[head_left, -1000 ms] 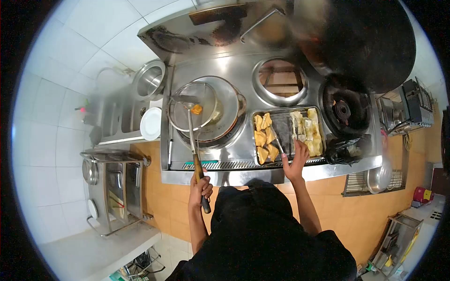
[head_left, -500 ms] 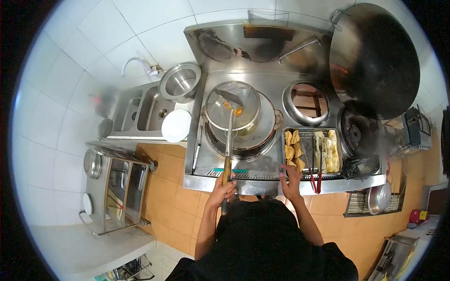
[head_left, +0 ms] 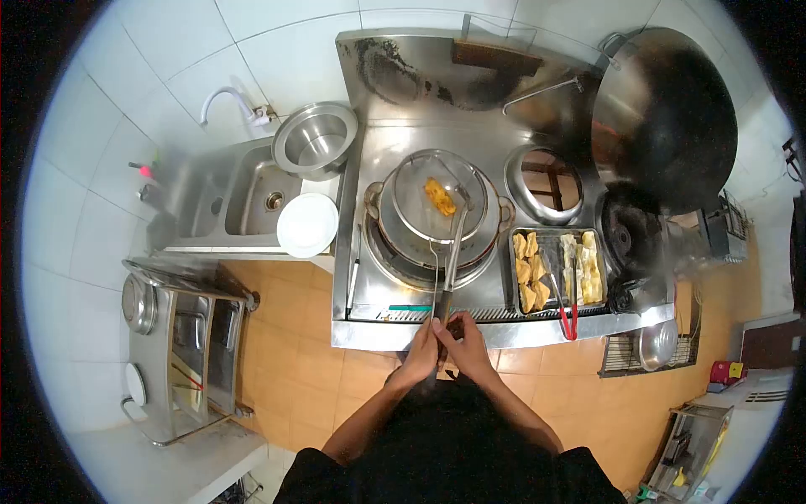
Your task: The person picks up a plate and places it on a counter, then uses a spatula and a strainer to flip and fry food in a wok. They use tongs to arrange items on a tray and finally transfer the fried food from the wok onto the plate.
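Note:
A round mesh skimmer (head_left: pixel 413 214) lies over the large pan (head_left: pixel 495 239) on the left burner. It holds a golden-brown fried piece (head_left: pixel 439 196). Beside the piece rests the head of a long-handled spatula (head_left: pixel 454 252), whose handle runs down to my hands together with the skimmer's thin handle. My left hand (head_left: pixel 417 359) is closed around the handles, at the front edge of the stove. Against it, my right hand (head_left: pixel 468 346) has its fingers curled at the spatula handle. Which fingers hold which handle is partly hidden.
To the right, a tray (head_left: pixel 510 277) holds folded and pale food pieces, with red-handled tongs (head_left: pixel 569 322) across it. A large wok (head_left: pixel 667 118) leans behind. At left stand a metal pot (head_left: pixel 315 141), a white plate (head_left: pixel 307 225), a sink (head_left: pixel 252 189) and a cart (head_left: pixel 172 336).
My right hand has left the counter edge by the tray and joined my left hand at the handles. The spatula has shifted right in the skimmer, and the fried piece now shows fully.

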### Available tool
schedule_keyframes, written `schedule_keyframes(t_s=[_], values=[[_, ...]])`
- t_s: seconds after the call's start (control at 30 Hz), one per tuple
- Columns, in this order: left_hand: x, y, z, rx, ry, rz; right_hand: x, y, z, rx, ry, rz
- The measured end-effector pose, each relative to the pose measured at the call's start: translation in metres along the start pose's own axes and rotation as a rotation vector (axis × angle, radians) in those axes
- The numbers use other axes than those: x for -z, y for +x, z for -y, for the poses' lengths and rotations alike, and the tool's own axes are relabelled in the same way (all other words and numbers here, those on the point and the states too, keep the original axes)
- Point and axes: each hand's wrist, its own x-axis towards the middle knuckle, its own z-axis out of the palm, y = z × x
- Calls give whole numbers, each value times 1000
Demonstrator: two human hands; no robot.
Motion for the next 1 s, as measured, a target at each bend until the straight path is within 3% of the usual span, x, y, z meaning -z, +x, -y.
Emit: schedule_keyframes(t_s=[0.07,0.3,0.53,0.6,0.73,0.83,1.0], values=[[7,-1,12,-14,35,19,-10,-3,2,-85,228,-68],[9,1,17,-126,57,2,-28,4,-9,-11,300,-195],[4,5,24,-199,166,-97,-21,16,-9,5,186,-189],[1,-2,16,-40,27,3,-17,18,1,-32,-6,-172],[2,4,23,-100,33,34,-8,17,21,-77,-117,-159],[-2,6,29,-124,-15,29,-4,18,12,8,-176,-183],[-5,3,12,16,-105,-20,-1,20,18,-19,-157,-187]])
